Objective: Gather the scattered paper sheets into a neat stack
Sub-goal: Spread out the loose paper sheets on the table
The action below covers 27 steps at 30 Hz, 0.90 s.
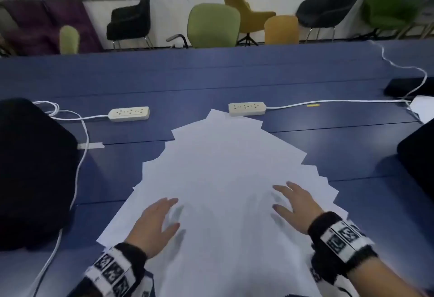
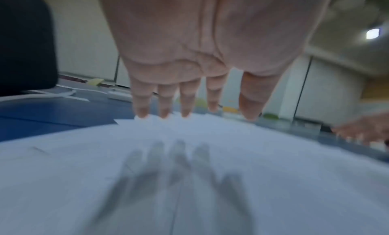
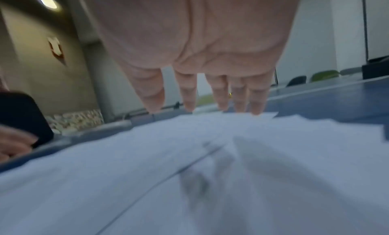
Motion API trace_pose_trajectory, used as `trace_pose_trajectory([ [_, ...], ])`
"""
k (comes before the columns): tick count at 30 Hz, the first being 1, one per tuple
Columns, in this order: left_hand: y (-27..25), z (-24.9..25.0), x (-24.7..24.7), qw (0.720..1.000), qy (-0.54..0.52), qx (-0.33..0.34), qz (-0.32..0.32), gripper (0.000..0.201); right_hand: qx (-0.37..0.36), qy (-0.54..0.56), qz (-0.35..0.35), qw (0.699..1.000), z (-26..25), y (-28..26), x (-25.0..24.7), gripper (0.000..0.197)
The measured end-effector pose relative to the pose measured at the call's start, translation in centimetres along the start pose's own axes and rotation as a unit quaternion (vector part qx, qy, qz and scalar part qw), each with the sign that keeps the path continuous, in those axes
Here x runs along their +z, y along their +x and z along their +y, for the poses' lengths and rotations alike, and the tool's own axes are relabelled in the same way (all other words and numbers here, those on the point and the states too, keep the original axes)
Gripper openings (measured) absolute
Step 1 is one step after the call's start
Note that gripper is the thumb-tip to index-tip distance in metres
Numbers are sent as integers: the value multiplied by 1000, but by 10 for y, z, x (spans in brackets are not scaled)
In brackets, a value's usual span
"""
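Several white paper sheets (image 1: pixel 223 167) lie fanned out in a loose, overlapping spread on the blue table (image 1: pixel 328 137), from the near edge up to the power strips. My left hand (image 1: pixel 159 221) hovers palm down over the near left part of the spread, fingers straight and holding nothing. My right hand (image 1: pixel 296 205) hovers palm down over the near right part, fingers spread. In the left wrist view the left hand (image 2: pixel 189 95) casts a shadow on the paper sheets (image 2: pixel 189 180) below. The right wrist view shows the right hand (image 3: pixel 202 92) above the paper sheets (image 3: pixel 210 172), not touching.
Two white power strips (image 1: pixel 129 113) (image 1: pixel 247 108) with cords lie just beyond the sheets. Black chair backs stand at the left (image 1: pixel 30 174) and right (image 1: pixel 418 162). A dark object (image 1: pixel 408 86) and white item (image 1: pixel 422 107) sit far right. Chairs line the far side.
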<state>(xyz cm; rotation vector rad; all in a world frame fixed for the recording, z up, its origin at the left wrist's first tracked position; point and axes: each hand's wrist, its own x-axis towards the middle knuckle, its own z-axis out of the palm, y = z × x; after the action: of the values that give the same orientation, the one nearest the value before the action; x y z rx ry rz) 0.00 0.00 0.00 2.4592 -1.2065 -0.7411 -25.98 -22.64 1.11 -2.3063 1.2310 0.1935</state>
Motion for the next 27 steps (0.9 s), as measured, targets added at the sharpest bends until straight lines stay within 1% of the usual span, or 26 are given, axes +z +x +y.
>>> trace_pose_trajectory([
  [1,11,4,6,998,42,-32,-25,65,24,-18,-22,999,-7,12,8,60],
  [2,18,10,10,993,64,-86,-41,72,46,-31,-41,998,-15,18,15,62],
  [4,28,26,20,980,85,-157,-84,77,56,-79,-96,991,-31,26,33,64],
  [6,30,34,31,978,97,-157,-100,78,37,-119,-122,985,-29,25,49,67],
  [8,23,35,38,979,121,-121,-114,78,-1,-143,-128,981,-17,20,51,70],
  [10,16,33,40,983,111,-87,-121,78,-33,-147,-137,979,-4,18,46,67],
  [11,14,30,39,986,90,-80,-113,78,-42,-141,-137,980,4,17,42,65],
  [13,15,20,34,990,53,-108,-68,78,-22,-117,-112,987,18,21,35,67],
  [15,24,11,29,981,67,-182,-31,78,26,-108,-78,991,25,27,32,73],
  [16,28,9,29,972,78,-218,-32,78,45,-117,-73,989,25,30,33,77],
  [18,36,15,32,965,88,-242,-53,79,59,-123,-79,988,19,35,37,84],
  [22,43,35,50,969,109,-207,-76,80,35,-114,-98,988,-1,39,47,100],
  [23,43,37,52,970,115,-200,-78,81,28,-115,-102,988,-3,39,48,101],
  [25,44,39,52,975,101,-183,-68,83,27,-89,-101,991,-2,39,44,96],
  [27,46,37,47,984,57,-171,-12,84,42,-37,-63,996,3,42,36,86],
])
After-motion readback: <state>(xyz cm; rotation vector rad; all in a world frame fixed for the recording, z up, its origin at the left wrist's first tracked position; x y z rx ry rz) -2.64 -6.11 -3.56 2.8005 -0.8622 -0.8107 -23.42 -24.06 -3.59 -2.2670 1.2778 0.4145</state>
